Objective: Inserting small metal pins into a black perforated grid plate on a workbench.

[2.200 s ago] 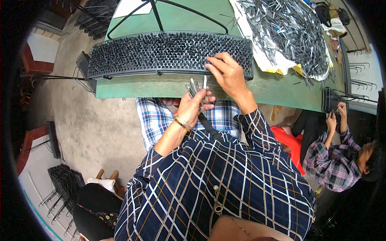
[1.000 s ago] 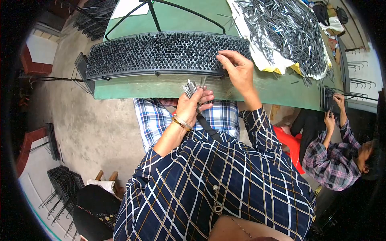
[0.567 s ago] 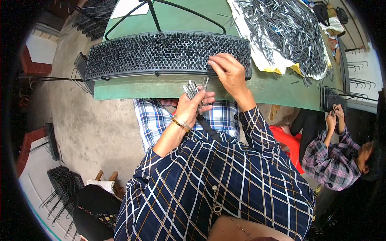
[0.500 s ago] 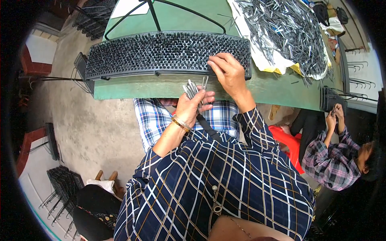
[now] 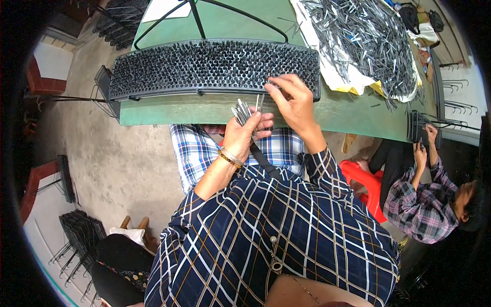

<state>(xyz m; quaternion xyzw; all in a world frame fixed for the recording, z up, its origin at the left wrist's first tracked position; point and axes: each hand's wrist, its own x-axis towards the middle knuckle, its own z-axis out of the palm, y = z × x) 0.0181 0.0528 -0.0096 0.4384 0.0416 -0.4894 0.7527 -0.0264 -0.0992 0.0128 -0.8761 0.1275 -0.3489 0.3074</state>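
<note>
"What does the left hand (image 5: pixel 239 134) have?"

"A bundle of grey strips (image 5: pixel 242 115), thumb pressed across them, fingers loosely curled. Two stand apart toward the fingertips. I can't count the rest: they overlap, and the thumb and palm hide much of their lower length."

"And the right hand (image 5: pixel 295 102)?"

"Thumb and forefinger nearly together at the front of the rack (image 5: pixel 204 71), toward its right end. A pale speck shows at the tips, but I can't tell whether they pinch a strip. The other fingers are bent, and the hand covers that bit of the rack."

"Can you make out the rack's holes?"

"Along the front rows, yes. Farther back they merge with dark upright ends into one black texture, so which are filled is unclear. The wire frame (image 5: pixel 197 23) behind it runs off the top edge."

"Where does the rack sit?"

"On the green table (image 5: pixel 163 112), beyond both hands. To the right, a heap (image 5: pixel 363 46) of more strips lies on a white sheet (image 5: pixel 353 84), both cut by the upper edge."

"Anyone else?"

"A co-worker (image 5: pixel 422 210) at far right, hands by a second rack (image 5: pixel 417 120); what those fingers hold is too small to tell."
</note>
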